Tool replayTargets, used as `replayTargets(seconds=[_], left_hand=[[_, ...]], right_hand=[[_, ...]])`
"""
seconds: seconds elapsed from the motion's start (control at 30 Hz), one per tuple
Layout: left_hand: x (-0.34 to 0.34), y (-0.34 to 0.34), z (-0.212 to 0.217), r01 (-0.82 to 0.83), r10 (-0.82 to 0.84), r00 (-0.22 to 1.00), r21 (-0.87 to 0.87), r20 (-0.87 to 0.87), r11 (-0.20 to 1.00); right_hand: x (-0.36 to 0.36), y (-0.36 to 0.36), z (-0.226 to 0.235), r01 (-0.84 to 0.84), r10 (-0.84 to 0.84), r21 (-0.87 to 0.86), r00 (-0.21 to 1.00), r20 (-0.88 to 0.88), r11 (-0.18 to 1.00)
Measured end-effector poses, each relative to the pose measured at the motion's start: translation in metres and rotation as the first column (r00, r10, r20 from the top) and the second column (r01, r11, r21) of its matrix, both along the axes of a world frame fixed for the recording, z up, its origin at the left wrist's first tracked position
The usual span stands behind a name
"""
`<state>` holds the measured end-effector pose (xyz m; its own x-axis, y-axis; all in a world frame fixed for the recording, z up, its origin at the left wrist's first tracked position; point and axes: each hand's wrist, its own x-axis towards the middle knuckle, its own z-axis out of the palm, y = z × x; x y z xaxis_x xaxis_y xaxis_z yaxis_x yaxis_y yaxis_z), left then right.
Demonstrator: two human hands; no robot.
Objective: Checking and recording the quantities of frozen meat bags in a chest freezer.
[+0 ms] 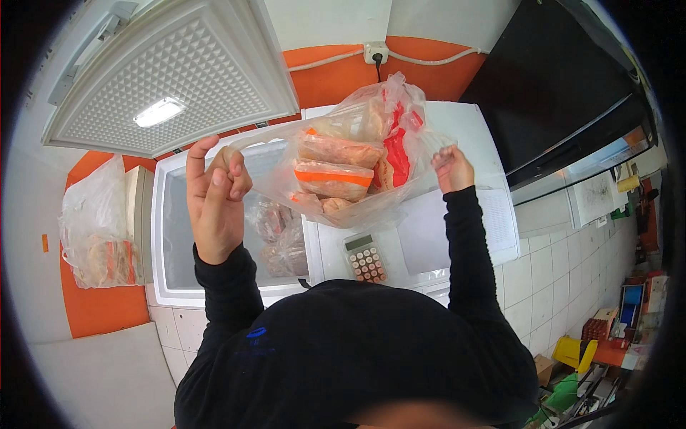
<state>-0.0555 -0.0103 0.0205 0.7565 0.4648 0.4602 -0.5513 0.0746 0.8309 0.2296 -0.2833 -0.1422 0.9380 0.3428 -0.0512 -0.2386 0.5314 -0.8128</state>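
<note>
Black shirt (371,343) nearest, left hand (216,204) and right hand (454,169) pinch the bag (350,118) over the bench's (493,161) left edge. Pull evenly.

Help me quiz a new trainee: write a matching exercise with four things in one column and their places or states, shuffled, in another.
1. Calculator
2. Freezer lid
3. Black plug
4. Right hand

A. In the wall socket
B. Holding a clear bag
C. On the white top
D. Raised open

Pairs: 1-C, 2-D, 3-A, 4-B
</note>
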Motion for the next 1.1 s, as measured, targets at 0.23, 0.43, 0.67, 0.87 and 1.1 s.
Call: replayTargets(seconds=[0.23,0.43,0.67,0.87,1.1], left_hand=[[-0.009,0.006,-0.003,-0.011,0.008,0.996,-0.031,-0.084,0.999],[0.005,0.003,-0.005,0.057,-0.062,0.997,-0.129,-0.039,0.99],[0.016,0.006,0.009,0.017,-0.005,0.995,-0.124,0.098,0.992],[0.068,0.026,0.057,0.082,-0.081,0.991,0.0,0.111,0.997],[0.065,0.062,0.084,-0.016,-0.014,0.942,0.087,0.335,0.996]], right_hand=[[-0.014,0.015,0.038,0.263,0.047,-0.643,0.905,0.422,0.719],[0.036,0.004,0.085,0.523,0.263,-0.641,0.622,0.737,0.562],[-0.017,0.039,0.169,-0.256,0.315,-0.227,0.908,0.278,0.94],[0.025,0.097,0.234,-0.153,0.321,-0.408,0.865,0.385,0.9],[0.054,0.073,0.273,-0.118,0.197,-0.189,0.855,0.48,0.975]])
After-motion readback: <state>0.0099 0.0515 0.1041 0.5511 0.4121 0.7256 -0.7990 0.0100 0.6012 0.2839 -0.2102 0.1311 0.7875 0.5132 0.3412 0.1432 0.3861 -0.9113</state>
